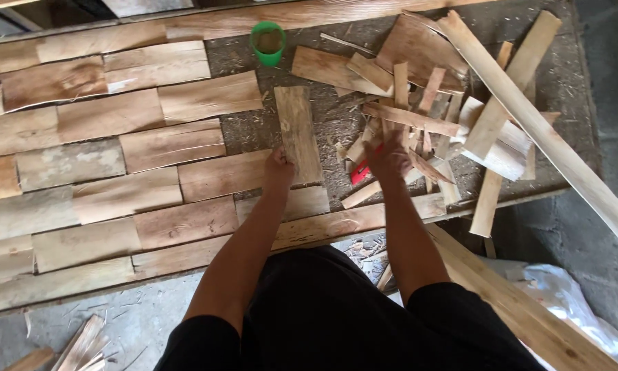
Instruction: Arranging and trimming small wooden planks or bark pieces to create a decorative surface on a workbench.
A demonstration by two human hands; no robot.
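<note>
The left hand [278, 165] grips the near end of a flat wood slat [298, 134] lying at the bench [336, 124] middle. The right hand [389, 156] reaches into the scrap wood pile [432, 103]; its grip I cannot tell. A green cup [267, 42] stands near the far edge.

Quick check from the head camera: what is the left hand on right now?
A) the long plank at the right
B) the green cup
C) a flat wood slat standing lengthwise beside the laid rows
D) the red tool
C: the left hand grips the lower edge of the flat wood slat, while the green cup sits untouched farther up the bench.
</note>
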